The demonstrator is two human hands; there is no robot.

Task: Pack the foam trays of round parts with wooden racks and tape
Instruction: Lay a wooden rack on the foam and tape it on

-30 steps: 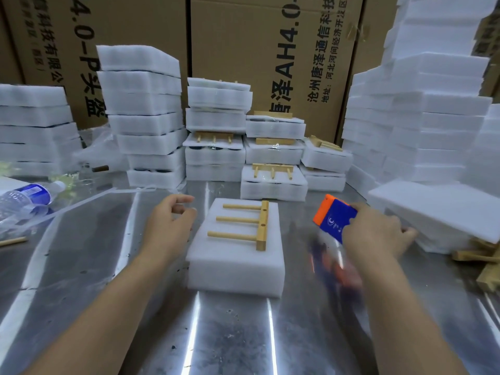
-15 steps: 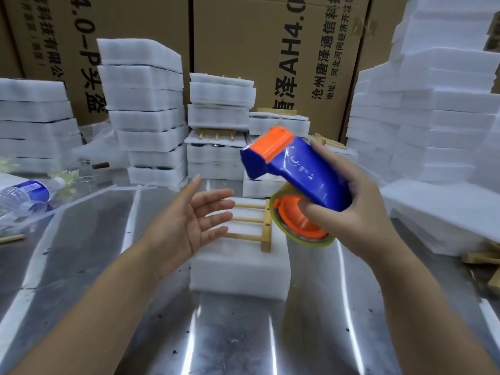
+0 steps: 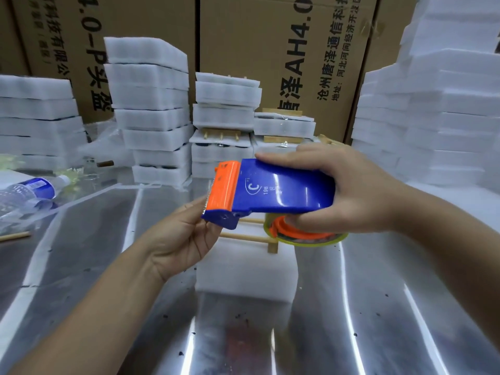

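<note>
Nearest us, the desk is polished metal, streaked with glare and flecked with dark crumbs. On it sits the foam tray, a soft, matte white block, with the wooden rack of pale dowels lying on top. We see no tape across it, so we judge that taping is only about to start. Above the tray, our right hand wraps round the glossy blue-and-orange tape dispenser, with a finger at the roll's orange core. Our left hand reaches palm-up to its serrated nose; the fingertips are hidden, so we cannot tell whether they pinch the tape end. Farther back are stacks of trays that look already packed, some with racks showing, in front of brown cardboard cartons.
</note>
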